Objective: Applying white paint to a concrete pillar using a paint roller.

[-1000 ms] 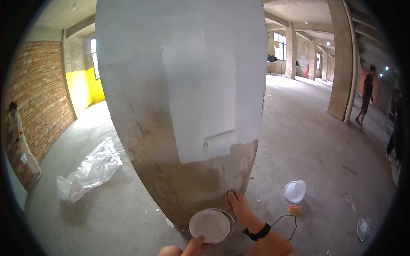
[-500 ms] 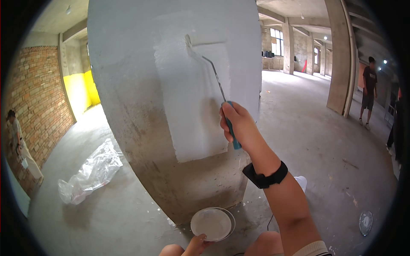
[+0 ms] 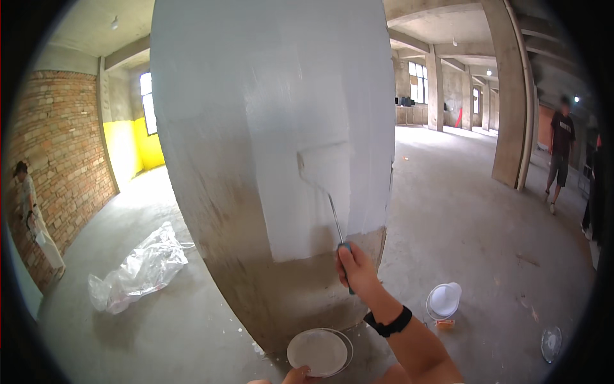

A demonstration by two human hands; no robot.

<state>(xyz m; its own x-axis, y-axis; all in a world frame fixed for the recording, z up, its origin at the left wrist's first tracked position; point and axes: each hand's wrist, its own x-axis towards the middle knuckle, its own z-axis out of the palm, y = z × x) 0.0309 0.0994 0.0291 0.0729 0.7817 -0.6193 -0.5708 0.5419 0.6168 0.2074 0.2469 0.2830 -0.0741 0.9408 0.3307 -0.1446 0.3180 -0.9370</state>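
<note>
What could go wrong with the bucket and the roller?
The bucket might tip and spill, since the left hand holds it by its near rim. The roller in the right hand could drip onto the floor. Someone might slip on the crumpled clear plastic lying off to the left.

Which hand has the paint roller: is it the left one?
No, the paint roller is in the right hand, while the left hand holds the bucket at its rim.
</note>
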